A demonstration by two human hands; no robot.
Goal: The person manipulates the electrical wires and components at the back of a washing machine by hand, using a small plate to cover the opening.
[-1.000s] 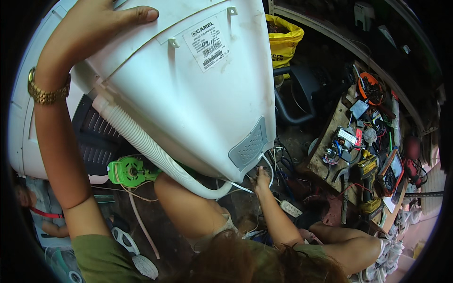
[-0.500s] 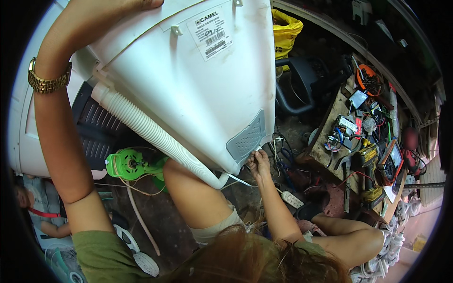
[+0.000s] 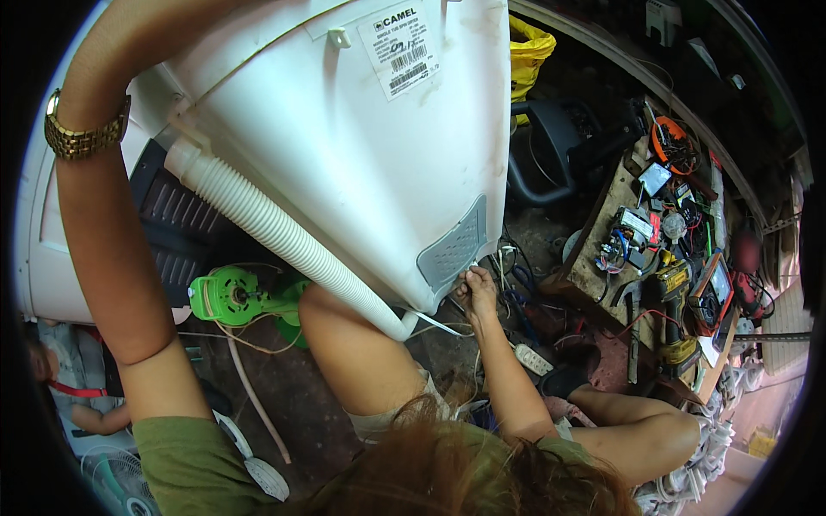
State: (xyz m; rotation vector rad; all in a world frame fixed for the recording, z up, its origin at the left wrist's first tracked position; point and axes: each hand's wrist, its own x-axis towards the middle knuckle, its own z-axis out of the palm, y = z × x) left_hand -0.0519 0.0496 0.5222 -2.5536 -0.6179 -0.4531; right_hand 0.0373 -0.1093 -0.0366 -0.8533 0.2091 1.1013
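A white spin dryer body [image 3: 379, 163] leans tilted before me, with a grey slotted vent panel [image 3: 454, 245] near its lower corner. My left hand [image 3: 159, 39], above a gold wristwatch, reaches over the dryer's upper left side; its fingers are cut off by the top edge. Below the vent panel, my right hand [image 3: 477, 292] has its fingers pinched together at the dryer's bottom corner. What they hold is too small to make out. A ribbed white drain hose [image 3: 275, 232] runs down the dryer's left side to my knee. From the hose's end sticks out a thin white strip [image 3: 439, 324].
Right: a wooden bench [image 3: 594, 245] bears a yellow drill [image 3: 675, 301], electronic parts and an orange bowl [image 3: 673, 142]. A green motor housing [image 3: 232, 295] lies left of my knee. A white power strip [image 3: 533, 359] and cables lie by my right forearm. Another person [image 3: 82, 378] is at lower left.
The dryer has shifted slightly right and up in view. My left hand's fingertips have passed out past the top edge. My right hand stays pinched at the bottom corner.
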